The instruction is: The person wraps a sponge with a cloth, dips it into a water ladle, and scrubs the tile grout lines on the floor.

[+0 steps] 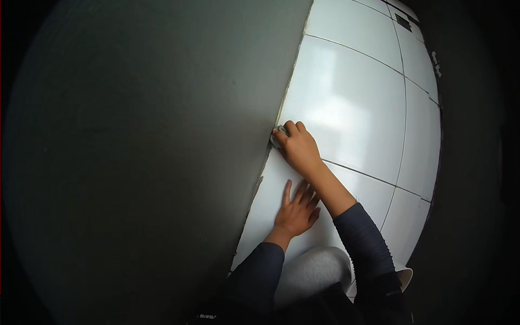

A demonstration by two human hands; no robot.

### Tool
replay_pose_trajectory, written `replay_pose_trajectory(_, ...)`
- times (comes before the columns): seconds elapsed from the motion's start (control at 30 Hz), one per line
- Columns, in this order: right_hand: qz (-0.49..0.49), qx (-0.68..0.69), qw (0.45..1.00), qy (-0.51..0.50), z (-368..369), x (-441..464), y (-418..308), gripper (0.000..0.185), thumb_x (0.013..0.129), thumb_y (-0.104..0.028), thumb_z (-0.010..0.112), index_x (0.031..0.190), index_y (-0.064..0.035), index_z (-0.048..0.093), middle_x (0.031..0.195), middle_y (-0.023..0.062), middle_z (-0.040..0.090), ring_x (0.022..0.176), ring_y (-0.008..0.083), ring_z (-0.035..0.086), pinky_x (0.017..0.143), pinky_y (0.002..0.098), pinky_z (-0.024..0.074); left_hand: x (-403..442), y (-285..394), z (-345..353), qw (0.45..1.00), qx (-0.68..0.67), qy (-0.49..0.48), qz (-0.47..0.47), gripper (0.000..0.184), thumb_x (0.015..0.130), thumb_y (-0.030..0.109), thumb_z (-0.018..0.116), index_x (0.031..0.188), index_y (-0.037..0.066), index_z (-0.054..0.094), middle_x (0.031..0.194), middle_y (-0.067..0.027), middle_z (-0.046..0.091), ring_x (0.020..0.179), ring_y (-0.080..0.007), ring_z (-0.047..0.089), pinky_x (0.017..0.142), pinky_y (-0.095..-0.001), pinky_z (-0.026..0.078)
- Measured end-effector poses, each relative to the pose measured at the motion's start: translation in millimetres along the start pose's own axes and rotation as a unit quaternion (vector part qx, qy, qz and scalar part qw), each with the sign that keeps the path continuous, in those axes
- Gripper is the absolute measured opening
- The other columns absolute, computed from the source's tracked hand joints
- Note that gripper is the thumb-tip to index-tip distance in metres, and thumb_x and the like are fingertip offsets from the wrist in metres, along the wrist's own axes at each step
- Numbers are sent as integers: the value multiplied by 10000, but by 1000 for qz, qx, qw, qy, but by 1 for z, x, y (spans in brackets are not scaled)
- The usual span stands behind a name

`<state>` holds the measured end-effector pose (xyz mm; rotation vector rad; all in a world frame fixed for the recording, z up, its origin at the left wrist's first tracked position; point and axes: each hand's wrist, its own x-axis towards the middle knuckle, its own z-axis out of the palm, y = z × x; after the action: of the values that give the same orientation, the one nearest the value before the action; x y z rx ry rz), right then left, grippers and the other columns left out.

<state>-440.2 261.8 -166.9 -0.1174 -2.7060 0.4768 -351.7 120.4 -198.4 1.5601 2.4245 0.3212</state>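
My right hand [299, 145] is closed round a small, crumpled grey-green cloth [275, 138], pressing it where the white tiles [346, 103] meet the dark grey wall [162, 135]. Most of the cloth is hidden under my fingers. Lower down, my left hand [297, 215] lies flat on a tile with its fingers spread, partly behind my right forearm. Along the joint between tiles and wall runs a rough, uneven edge [293, 70].
My grey-clad knee [317, 271] rests at the bottom. Beside my right sleeve shows the rim of a pale container [405, 277]. A small dark square [403, 22] marks the tiles at the far top right. Beyond their right edge lies a dark surface [471, 162].
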Motion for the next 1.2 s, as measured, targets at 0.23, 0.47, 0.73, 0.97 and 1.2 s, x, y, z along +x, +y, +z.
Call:
replay_pose_trajectory(0.23, 29, 10, 998, -52, 0, -9, -7, 350, 753, -57, 666, 1098, -115, 680, 1002, 101, 566, 899, 274, 546, 754, 347, 530, 1, 2, -11, 1000, -10, 13, 1, 489, 884, 417, 521, 1275, 125, 551, 1377, -105, 424, 1378, -308, 260, 1125, -626, 40)
replay_pose_trajectory(0.47, 49, -2, 999, 9, 0, 13, 11, 326, 784, -29, 601, 1099, -75, 669, 960, 111, 559, 856, 275, 540, 686, 342, 530, 1, 1, -4, 997, -25, 77, 17, 462, 878, 396, 532, 1239, 110, 571, 1354, -112, 439, 1377, -313, 263, 1119, -635, 65)
replay_pose_trajectory(0.73, 5, 5, 1000, -12, -8, 0, 10, 303, 750, -62, 661, 1049, -104, 689, 987, 100, 576, 880, 258, 555, 674, 336, 536, 0, 1, -2, 998, -26, 49, 5, 478, 872, 382, 545, 1276, 126, 542, 1396, -116, 402, 1408, -305, 213, 1116, -637, 62)
replay_pose_trajectory(0.97, 52, 4, 998, -29, -7, -14, 4, 445, 691, -53, 717, 1125, -135, 667, 1034, 84, 570, 915, 266, 549, 771, 350, 527, -1, 1, 0, 999, -22, 36, 0, 485, 885, 395, 518, 1290, 129, 539, 1417, -108, 402, 1406, -290, 226, 1117, -624, 70)
replay_pose_trajectory(1.2, 16, -6, 998, -58, -21, -33, 11, 459, 693, -69, 725, 1143, -133, 658, 1051, 67, 571, 906, 250, 542, 744, 346, 527, -1, 1, 0, 997, -14, 79, 12, 487, 890, 401, 508, 1294, 131, 537, 1385, -106, 429, 1380, -311, 272, 1120, -630, 62)
